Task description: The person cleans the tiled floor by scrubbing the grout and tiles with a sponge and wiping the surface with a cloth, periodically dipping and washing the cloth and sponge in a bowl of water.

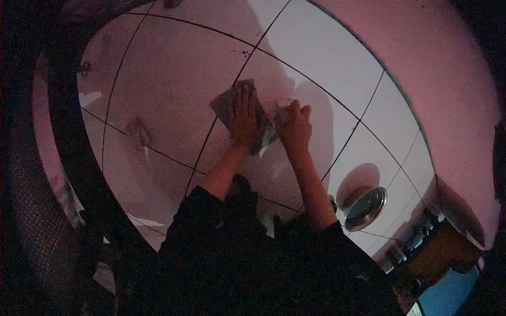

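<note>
My left hand lies flat with its fingers stretched out on a thin, dark greyish sheet or pouch, whose material I cannot make out. The sheet rests on the tiled floor, and its lower right corner shows beyond my palm. Just to the right, my right hand is curled closed. A pale, rounded bit shows at its fingers, too dim to name. The two hands are close together but apart.
At the lower right, a round metal dish with a shiny rim sits on the tiles. Small dark specks mark the floor ahead of the hands. A pinkish wall borders the right side, and a blue surface shows at bottom right.
</note>
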Available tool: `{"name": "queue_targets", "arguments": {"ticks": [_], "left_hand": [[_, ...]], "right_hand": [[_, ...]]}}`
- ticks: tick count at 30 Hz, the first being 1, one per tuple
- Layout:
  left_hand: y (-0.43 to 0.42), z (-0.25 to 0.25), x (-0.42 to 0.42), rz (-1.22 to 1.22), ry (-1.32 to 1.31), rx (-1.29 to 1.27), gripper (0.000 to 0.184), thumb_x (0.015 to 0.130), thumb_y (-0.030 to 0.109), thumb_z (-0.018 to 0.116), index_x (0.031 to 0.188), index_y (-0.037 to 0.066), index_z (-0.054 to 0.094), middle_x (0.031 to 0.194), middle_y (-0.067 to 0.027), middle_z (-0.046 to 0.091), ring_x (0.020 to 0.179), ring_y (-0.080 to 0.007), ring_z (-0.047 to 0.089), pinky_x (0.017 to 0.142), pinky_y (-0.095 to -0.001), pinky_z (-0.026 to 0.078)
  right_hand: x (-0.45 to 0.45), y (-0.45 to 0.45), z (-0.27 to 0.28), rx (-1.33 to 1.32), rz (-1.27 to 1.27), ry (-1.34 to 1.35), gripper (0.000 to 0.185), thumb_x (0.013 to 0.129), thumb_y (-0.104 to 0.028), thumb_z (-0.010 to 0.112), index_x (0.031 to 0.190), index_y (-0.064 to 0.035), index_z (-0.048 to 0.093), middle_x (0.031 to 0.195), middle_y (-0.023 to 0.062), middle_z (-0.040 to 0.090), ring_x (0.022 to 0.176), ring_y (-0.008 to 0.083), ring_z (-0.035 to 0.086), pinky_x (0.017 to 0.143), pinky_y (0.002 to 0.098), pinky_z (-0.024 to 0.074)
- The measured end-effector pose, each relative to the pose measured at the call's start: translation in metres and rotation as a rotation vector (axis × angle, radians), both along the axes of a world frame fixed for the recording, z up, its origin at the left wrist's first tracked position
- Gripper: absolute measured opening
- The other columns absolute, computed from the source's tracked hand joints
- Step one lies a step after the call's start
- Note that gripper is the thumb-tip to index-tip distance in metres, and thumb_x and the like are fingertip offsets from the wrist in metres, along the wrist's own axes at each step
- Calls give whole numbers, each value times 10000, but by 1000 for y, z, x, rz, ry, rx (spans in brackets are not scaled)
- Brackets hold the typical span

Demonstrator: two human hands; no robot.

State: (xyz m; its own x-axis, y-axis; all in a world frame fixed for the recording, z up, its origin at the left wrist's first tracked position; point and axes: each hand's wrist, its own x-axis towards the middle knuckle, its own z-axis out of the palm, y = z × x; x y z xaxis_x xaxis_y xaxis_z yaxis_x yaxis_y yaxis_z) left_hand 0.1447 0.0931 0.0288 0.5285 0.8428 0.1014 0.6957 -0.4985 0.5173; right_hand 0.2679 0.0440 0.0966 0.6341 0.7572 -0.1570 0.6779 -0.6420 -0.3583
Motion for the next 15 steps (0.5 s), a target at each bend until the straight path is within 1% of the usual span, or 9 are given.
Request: {"name": "queue_targets", "arguments": {"ticks": [2,4,6,7,9,11,13,15], "left_hand": [[-2,2,2,16,154,-38,729,870,387,492,1436,21,213,1501,-167,193,1391,-328,169,1105,-549,99],[1,-1,1,8,166,-48,727,873,383,488,1438,21,208,1503,-167,186,1394,-327,160,1108,-543,96],[3,-4,4,-9,165,-47,725,875,379,485,1440,21,204,1506,-167,180,1396,-326,152,1110,-537,94],[2,-6,4,-7,140,-47,729,876,376,481,1446,26,191,1510,-165,169,1399,-325,141,1110,-535,93],[3,-4,3,0,115,-40,733,876,373,477,1451,30,178,1513,-162,158,1403,-324,130,1110,-533,93],[1,2,1,-1,105,-46,731,879,375,467,1455,35,172,1514,-163,157,1402,-326,135,1110,-530,90],[0,-8,-1,12,96,-24,729,879,376,466,1454,34,175,1513,-164,158,1401,-323,138,1111,-529,86],[-2,-11,-2,23,86,-12,727,880,376,465,1453,34,177,1513,-166,160,1401,-321,141,1111,-528,83]], "right_hand": [[-2,1,-1,31,1,-17,353,779,-315,677,957,-79,485,924,175,477,721,400,597,552,466,525],[2,11,-6,76,-5,-38,349,779,-315,678,950,-80,485,927,178,478,717,399,595,544,463,525],[16,34,-14,213,50,-67,332,786,-311,674,935,-76,494,927,189,483,706,401,598,546,467,522],[20,44,-10,224,44,-75,332,786,-311,674,935,-76,494,927,189,483,706,401,598,546,467,522],[23,60,-5,92,-10,-53,351,775,-307,682,953,-81,482,929,191,485,700,400,598,532,463,517],[17,46,-1,92,2,-39,364,771,-310,685,965,-83,476,932,188,485,703,399,597,544,466,516],[5,27,4,84,14,-21,378,766,-312,687,977,-85,471,934,186,485,706,398,597,556,469,515],[-6,11,12,-15,-28,82,395,760,-315,688,992,-85,465,941,193,486,718,404,599,571,487,513]]}}
